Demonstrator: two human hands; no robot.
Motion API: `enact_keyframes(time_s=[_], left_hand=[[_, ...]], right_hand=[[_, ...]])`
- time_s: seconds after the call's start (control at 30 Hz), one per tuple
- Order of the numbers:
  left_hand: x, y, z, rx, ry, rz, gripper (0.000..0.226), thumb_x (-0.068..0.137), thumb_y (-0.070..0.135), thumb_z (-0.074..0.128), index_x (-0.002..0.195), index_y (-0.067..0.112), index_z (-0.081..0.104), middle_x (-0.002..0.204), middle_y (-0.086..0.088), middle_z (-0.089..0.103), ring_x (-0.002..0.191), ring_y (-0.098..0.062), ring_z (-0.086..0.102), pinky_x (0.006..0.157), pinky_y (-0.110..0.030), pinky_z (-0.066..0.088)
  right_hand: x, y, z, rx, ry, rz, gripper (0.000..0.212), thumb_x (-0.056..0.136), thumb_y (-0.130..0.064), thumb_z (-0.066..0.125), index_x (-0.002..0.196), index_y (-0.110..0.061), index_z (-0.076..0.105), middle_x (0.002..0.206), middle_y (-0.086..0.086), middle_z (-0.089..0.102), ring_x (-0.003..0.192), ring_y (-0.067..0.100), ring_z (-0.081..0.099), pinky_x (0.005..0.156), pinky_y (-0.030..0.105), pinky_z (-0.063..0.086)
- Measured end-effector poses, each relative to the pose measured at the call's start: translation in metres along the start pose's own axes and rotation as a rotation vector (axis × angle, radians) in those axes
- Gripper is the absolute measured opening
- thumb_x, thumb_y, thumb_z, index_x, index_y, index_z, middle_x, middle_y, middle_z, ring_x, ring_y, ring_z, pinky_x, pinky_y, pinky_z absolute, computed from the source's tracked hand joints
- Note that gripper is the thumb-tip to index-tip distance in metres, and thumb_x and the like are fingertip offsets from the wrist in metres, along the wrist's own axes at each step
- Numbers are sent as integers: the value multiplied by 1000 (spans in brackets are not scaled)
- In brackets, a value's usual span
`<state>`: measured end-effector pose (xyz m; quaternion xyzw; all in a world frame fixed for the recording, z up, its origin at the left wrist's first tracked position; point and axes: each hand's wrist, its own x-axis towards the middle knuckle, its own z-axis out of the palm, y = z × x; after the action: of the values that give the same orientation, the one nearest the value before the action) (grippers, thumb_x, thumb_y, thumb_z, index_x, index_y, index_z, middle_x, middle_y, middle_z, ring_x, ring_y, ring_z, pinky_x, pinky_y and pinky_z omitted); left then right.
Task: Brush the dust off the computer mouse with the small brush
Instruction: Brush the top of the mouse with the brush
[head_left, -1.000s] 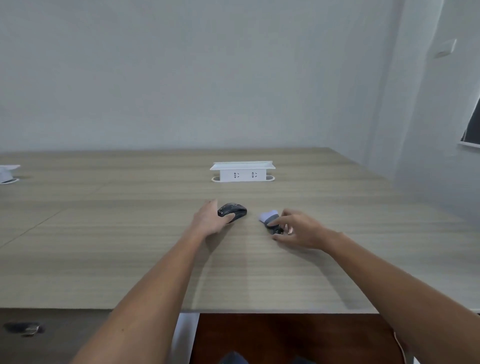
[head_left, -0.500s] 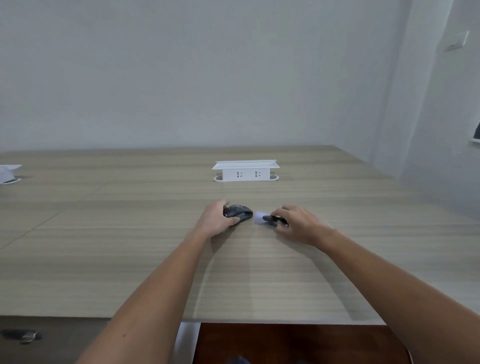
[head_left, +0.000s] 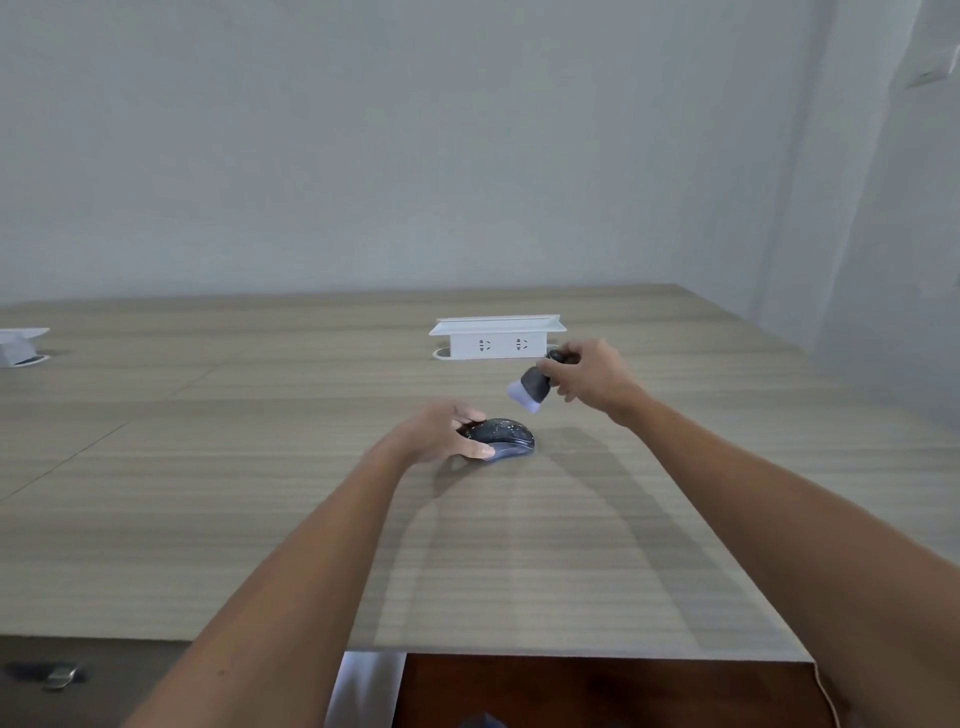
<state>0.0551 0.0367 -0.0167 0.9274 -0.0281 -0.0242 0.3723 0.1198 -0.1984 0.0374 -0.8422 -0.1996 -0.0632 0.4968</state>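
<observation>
A dark computer mouse (head_left: 505, 435) speckled with pale dust lies on the wooden table (head_left: 260, 493) near its middle. My left hand (head_left: 434, 431) grips the mouse from its left side, thumb on the near edge and fingers on the far edge. My right hand (head_left: 589, 376) holds a small brush (head_left: 531, 388) with a dark stubby handle and white bristles. The brush hangs in the air above and to the right of the mouse, bristles tilted down-left, not touching it.
A white pop-up socket box (head_left: 497, 338) stands on the table just behind the brush. A second white box (head_left: 18, 345) sits at the far left edge. The table's near edge (head_left: 571, 656) runs below my forearms; a wall corner rises at the right.
My right hand has lifted the brush off the table, up and to the right of the mouse. My left hand stays on the mouse.
</observation>
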Motion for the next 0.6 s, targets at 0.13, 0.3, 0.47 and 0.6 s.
enact_keyframes(time_s=[0.13,0.3,0.47,0.6], left_hand=[[-3,5,-2,-2,-43,34,43,66,39,82,107,28,75,104,6,78,104,-17,72,105,-45,49],[-2,8,-6,45,-74,31,42,66,42,80,105,29,74,102,6,79,103,-18,72,105,-47,49],[2,6,-6,81,-62,-3,47,61,50,81,105,35,75,100,10,79,100,-15,73,103,-46,50],[2,8,-6,114,-58,22,38,70,42,81,106,31,75,99,4,79,100,-17,72,101,-38,49]], right_hand=[[2,2,6,-23,-145,18,16,92,-12,68,78,-4,70,68,6,62,54,15,54,54,23,48],[7,8,9,-243,-104,3,19,84,-8,67,69,3,65,64,9,59,50,17,51,59,33,49],[3,1,5,-66,-164,7,19,91,-14,70,87,4,74,66,5,64,52,13,55,53,20,50],[5,4,10,-226,-120,7,19,84,-9,68,76,8,70,56,5,60,48,14,52,58,31,52]])
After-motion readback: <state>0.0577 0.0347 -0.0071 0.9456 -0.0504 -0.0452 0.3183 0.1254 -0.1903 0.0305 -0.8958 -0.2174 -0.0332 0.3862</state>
